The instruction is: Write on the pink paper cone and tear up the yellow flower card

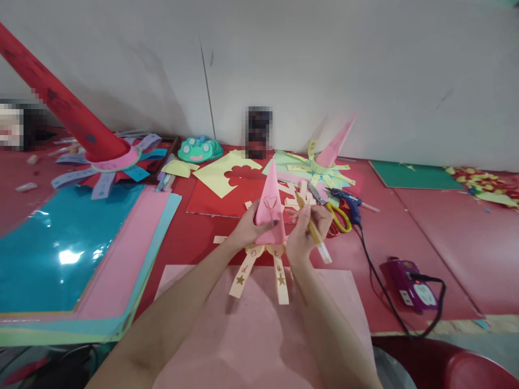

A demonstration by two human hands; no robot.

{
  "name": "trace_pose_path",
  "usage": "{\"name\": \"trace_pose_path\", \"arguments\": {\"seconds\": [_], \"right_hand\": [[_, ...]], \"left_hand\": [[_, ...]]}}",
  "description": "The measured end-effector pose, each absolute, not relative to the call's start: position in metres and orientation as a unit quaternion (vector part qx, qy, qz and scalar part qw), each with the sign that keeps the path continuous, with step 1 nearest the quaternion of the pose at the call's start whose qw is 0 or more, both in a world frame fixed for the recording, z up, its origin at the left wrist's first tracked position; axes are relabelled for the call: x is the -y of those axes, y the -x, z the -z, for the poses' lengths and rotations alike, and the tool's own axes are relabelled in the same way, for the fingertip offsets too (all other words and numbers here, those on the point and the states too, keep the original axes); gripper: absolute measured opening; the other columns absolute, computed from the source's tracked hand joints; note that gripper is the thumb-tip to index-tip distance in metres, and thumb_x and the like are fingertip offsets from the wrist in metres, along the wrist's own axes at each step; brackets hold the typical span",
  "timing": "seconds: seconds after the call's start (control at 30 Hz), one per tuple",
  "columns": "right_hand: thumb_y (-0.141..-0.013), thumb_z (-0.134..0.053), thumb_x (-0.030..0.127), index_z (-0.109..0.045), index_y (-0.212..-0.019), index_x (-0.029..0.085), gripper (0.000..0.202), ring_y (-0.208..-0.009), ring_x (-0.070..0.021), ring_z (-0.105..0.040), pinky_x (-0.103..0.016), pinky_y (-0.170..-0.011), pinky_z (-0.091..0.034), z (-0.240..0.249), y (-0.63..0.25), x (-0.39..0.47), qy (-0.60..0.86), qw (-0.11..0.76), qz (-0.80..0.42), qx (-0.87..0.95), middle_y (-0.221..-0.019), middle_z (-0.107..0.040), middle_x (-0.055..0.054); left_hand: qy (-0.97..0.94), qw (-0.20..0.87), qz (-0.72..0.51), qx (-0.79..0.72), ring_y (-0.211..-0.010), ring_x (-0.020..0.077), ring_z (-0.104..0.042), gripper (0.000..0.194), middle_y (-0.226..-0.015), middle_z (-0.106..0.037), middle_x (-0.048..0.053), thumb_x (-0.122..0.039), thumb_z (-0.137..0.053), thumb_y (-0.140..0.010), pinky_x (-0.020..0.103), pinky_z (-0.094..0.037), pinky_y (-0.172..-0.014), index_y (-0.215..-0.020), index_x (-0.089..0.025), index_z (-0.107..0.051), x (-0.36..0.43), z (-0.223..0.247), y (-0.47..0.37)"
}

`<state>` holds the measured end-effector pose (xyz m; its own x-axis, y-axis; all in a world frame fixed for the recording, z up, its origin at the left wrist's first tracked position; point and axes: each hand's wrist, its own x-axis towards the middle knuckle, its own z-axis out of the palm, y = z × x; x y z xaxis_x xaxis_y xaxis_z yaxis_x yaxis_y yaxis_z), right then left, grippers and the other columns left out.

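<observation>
A pink paper cone [272, 186] with a drawn heart stands upright in front of me, my left hand [248, 226] wrapped round its lower left side. From its base spread pale paper strips [243, 273] marked with letters and gold stars. In my right hand [305, 229] is a marker pen [315, 233] with a yellow-gold barrel, its tip pointing up and away, apart from the cone. The right wrist is close beside the cone's base. Below the strips lies a large pink sheet [259, 329].
Yellow-handled scissors [340, 216] and a blue glue gun [352, 202] lie right of my hands, its cord near a purple power box [411, 286]. A tall red cone [68, 102] and stacked coloured sheets [81, 254] occupy the left. Another pink cone [334, 146] stands behind.
</observation>
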<state>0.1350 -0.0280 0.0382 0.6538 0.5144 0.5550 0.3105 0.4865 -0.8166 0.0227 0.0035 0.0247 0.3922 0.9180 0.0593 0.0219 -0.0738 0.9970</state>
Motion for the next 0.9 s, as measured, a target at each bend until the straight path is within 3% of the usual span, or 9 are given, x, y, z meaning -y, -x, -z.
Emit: {"name": "trace_pose_path", "arguments": {"seconds": [0.17, 0.4, 0.9], "right_hand": [[-0.086, -0.05, 0.032, -0.045, -0.081, 0.022, 0.012, -0.051, -0.0075, -0.057, -0.027, -0.056, -0.052, -0.0394, -0.1365, 0.0265, 0.509, 0.761, -0.061, 0.397, -0.062, -0.046, 0.008], [-0.085, -0.052, 0.034, -0.036, -0.063, 0.021, 0.03, -0.042, -0.0067, -0.049, -0.023, -0.046, -0.044, -0.037, -0.1365, 0.0323, 0.529, 0.72, -0.099, 0.438, -0.048, -0.042, 0.01], [-0.083, -0.055, 0.033, -0.042, -0.063, 0.02, 0.027, -0.044, -0.0069, -0.049, -0.022, -0.048, -0.044, -0.0333, -0.1373, 0.0313, 0.545, 0.694, -0.094, 0.461, -0.05, -0.05, 0.008]], "left_hand": [[-0.596, 0.58, -0.389, -0.397, -0.108, 0.0258, -0.056, 0.058, -0.119, -0.057, 0.011, -0.042, -0.068, -0.07, 0.037, -0.05, -0.087, -0.118, -0.019, -0.045, -0.0021, -0.0248, -0.0227], [-0.602, 0.58, -0.401, -0.374, -0.105, 0.0249, -0.057, 0.052, -0.116, -0.059, 0.009, -0.039, -0.068, -0.071, 0.036, -0.049, -0.087, -0.113, -0.017, -0.047, -0.0029, -0.0237, -0.0237], [-0.604, 0.581, -0.414, -0.354, -0.101, 0.0234, -0.058, 0.049, -0.112, -0.059, 0.009, -0.036, -0.068, -0.072, 0.034, -0.05, -0.083, -0.113, -0.017, -0.048, -0.0028, -0.0239, -0.0235]]}}
